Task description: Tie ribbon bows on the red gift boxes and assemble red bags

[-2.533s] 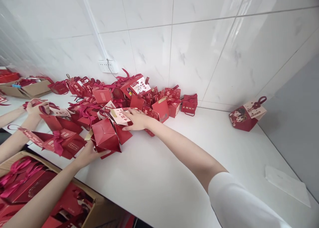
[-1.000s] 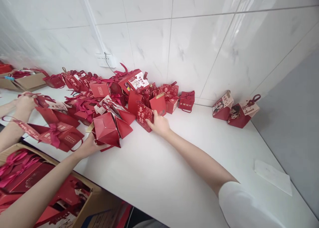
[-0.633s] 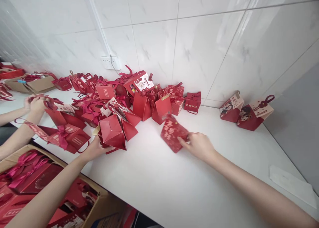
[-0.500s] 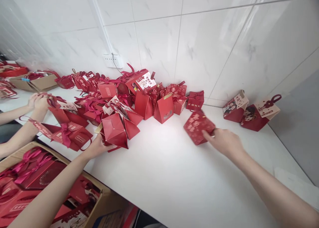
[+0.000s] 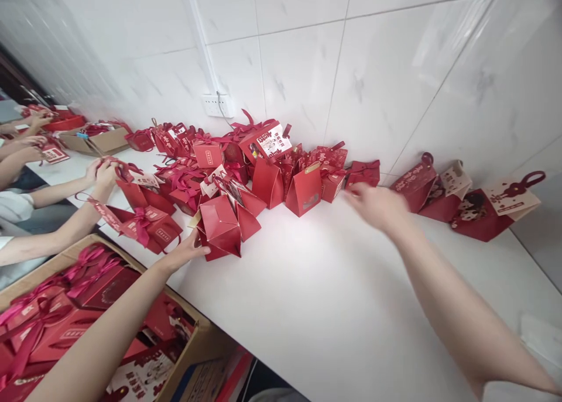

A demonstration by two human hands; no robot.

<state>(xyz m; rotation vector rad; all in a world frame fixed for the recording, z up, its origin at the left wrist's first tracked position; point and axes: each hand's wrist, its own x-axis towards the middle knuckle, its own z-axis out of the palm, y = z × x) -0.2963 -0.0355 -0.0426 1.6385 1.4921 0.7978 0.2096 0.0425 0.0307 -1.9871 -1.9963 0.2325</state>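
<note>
Moved near the far right corner of the surface (image 5: 307,308), a patterned box (image 5: 415,182) sits just beyond the empty, loosely curled right hand (image 5: 378,206), while the left hand (image 5: 187,251) clasps a plain box (image 5: 219,223) near a carton (image 5: 211,340) of ribboned boxes (image 5: 103,288).

Looks like a packing workshop — co-workers (image 5: 102,174), heaped red boxes (image 5: 209,155), cartons (image 5: 198,335).

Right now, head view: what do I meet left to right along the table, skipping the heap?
Small carton → bow box → left hand → box it touches → window box → right hand → three-box row.
</note>
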